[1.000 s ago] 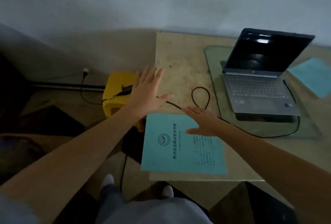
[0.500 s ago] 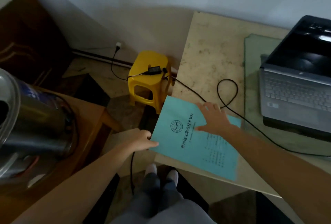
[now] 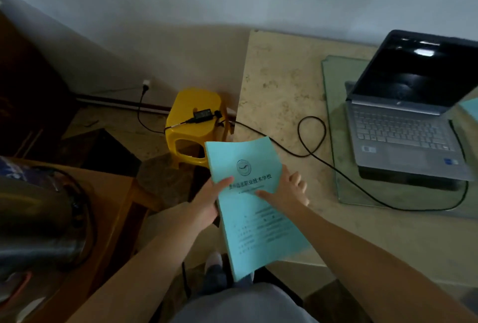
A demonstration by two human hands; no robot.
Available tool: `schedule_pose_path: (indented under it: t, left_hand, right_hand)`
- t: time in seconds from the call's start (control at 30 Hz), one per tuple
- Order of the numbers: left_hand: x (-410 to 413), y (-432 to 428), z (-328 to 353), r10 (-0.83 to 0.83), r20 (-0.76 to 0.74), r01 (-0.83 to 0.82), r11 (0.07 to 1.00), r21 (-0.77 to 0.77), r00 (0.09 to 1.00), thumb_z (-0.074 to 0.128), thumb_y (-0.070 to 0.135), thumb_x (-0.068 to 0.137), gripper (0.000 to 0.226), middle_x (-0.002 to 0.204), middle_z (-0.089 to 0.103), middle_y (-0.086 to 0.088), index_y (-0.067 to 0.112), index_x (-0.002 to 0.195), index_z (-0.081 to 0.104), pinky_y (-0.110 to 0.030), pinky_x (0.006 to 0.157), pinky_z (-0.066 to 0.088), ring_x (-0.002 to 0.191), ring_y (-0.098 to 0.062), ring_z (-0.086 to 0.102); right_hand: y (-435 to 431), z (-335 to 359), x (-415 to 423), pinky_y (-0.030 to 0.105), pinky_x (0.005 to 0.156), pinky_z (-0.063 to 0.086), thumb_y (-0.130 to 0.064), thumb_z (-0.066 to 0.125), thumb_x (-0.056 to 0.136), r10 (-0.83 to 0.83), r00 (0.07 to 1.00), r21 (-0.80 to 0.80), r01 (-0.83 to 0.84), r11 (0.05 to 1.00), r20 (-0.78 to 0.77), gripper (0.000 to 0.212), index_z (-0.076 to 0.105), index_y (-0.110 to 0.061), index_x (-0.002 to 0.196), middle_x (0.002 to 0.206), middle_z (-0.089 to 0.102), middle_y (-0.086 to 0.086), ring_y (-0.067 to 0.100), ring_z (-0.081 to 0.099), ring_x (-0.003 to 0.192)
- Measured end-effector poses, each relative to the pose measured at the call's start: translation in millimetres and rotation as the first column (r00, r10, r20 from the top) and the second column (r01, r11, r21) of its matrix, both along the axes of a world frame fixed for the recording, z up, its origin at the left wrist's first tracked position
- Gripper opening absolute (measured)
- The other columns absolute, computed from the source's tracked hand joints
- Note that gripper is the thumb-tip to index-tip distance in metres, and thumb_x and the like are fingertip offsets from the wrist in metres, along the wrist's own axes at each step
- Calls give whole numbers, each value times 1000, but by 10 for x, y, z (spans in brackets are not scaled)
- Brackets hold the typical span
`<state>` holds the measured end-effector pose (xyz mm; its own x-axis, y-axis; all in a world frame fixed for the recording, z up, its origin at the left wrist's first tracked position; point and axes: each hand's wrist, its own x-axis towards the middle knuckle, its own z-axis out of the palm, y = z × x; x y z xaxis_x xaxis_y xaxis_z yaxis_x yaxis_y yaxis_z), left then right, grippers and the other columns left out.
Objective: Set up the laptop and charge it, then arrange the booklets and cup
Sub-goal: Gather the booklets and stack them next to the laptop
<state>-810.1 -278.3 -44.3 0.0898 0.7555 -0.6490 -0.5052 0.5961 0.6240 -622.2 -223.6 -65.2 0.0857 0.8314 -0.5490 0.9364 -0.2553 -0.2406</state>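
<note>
A light blue booklet [image 3: 254, 209] with a round emblem is lifted off the table's left edge, hanging partly past it. My left hand [image 3: 210, 201] grips its left edge, thumb on the cover. My right hand [image 3: 287, 189] holds its right side, thumb on top and fingers underneath. The open silver laptop [image 3: 406, 126] with a dark screen stands on a glass plate [image 3: 333, 121] at the right. Its black charger cable [image 3: 311, 139] loops across the table to the power brick [image 3: 203, 113] on a yellow stool [image 3: 196, 126]. A corner of a second blue booklet [image 3: 470, 108] shows at the right edge.
The beige stone table [image 3: 279, 84] fills the right half. A wall socket [image 3: 146, 82] with a plug sits low on the wall. A wooden side table [image 3: 113, 209] with a large metal pot [image 3: 33, 222] stands at the left. My feet show below.
My left hand has moved from the booklet's lower corner to its left edge and gripped it. My right hand slid to the right side, and the booklet has lifted and turned more upright.
</note>
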Motion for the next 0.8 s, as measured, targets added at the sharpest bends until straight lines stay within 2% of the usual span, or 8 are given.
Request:
schedule_pose_path:
  t: [0.1,0.17,0.23,0.3,0.43,0.5,0.6,0.8]
  left_hand:
    - [90,-106,-111,-85,-131,60,980,-189,988,67,10,80,26,121,64,-13,17,105,64,-45,96,46,108,-30,61]
    - [43,-70,-144,-95,-192,48,971,-236,977,64,3,82,29,121,63,-15,13,109,63,-47,101,42,111,-32,58]
    - [-30,-7,-116,-101,-249,41,971,-235,963,63,0,82,32,120,63,-18,7,113,61,-46,97,44,110,-34,59]
    - [-96,73,-54,-126,-267,78,980,-185,955,63,-2,82,30,117,64,-21,5,111,62,-49,93,47,105,-37,61]
    - [-175,253,18,-137,-319,107,988,-110,938,63,-3,82,21,106,66,-17,7,100,63,-42,75,52,87,-33,65]
    - [-194,314,49,-137,-343,107,989,-104,929,62,1,84,22,101,68,-15,5,105,63,-36,66,51,82,-29,66]
    - [-180,383,101,-186,-344,177,983,-58,921,58,1,87,28,105,68,-15,3,114,60,-35,66,51,86,-29,66]
    - [243,664,243,-281,-329,299,954,7,902,59,2,86,26,98,69,-10,11,110,61,-34,63,51,85,-27,66]
  right_hand:
    - [67,29,61,50,93,42,-39,69,76,-101,981,-60,92,994,-164,82,21,-26,141,134,32,9,34,30,128]
    - [94,58,132,46,91,48,-28,68,78,-199,942,-90,181,979,-271,67,32,-21,134,129,43,10,32,46,119]
    - [81,103,194,46,86,54,-19,66,83,-371,815,-195,316,929,-446,49,43,-10,124,121,57,15,32,61,101]
    - [5,126,226,49,86,55,-13,63,86,-457,688,-279,362,889,-564,40,52,-1,122,114,65,19,33,67,94]
    - [-220,123,200,52,83,57,-17,61,88,-462,596,-188,463,866,-657,28,59,-10,115,105,71,11,30,71,89]
    - [-307,138,204,48,80,58,-18,61,89,-479,539,-155,538,829,-693,24,59,-15,112,101,72,6,26,71,86]
    - [-374,215,279,40,73,60,-15,63,88,-473,486,-89,622,778,-735,21,62,-17,108,97,73,2,21,72,82]
    - [-409,456,684,42,73,60,-15,65,85,-489,422,-28,735,677,-763,18,64,-14,104,94,73,3,23,72,82]
